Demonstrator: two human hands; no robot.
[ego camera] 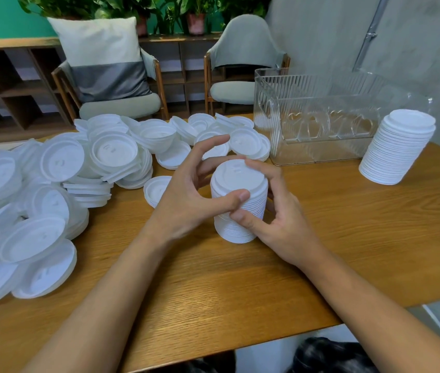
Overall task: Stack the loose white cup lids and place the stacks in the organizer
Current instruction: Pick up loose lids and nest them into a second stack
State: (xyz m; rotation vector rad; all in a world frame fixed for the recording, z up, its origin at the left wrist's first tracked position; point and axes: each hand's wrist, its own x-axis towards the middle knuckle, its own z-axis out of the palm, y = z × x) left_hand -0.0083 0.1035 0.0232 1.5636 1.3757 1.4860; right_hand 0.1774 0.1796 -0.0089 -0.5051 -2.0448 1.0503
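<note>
while the left hand (186, 195) and right hand (280, 219) both curl thumb and fingers round the lid stack (236, 179), it stands upright mid-table (348, 238), well short of the clear ribbed organizer (321, 146). risk: an uneven squeeze or tilted lift could shear the column. the round, rimmed, thin moulded-plastic lids look slick, and a spill would rejoin the loose lids (60, 184) heaped at left.

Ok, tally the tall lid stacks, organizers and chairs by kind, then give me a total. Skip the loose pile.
Tall lid stacks: 2 (held stack, free stack)
Clear organizer: 1
Chairs: 2 (left chair, right chair)
Total: 5
</note>
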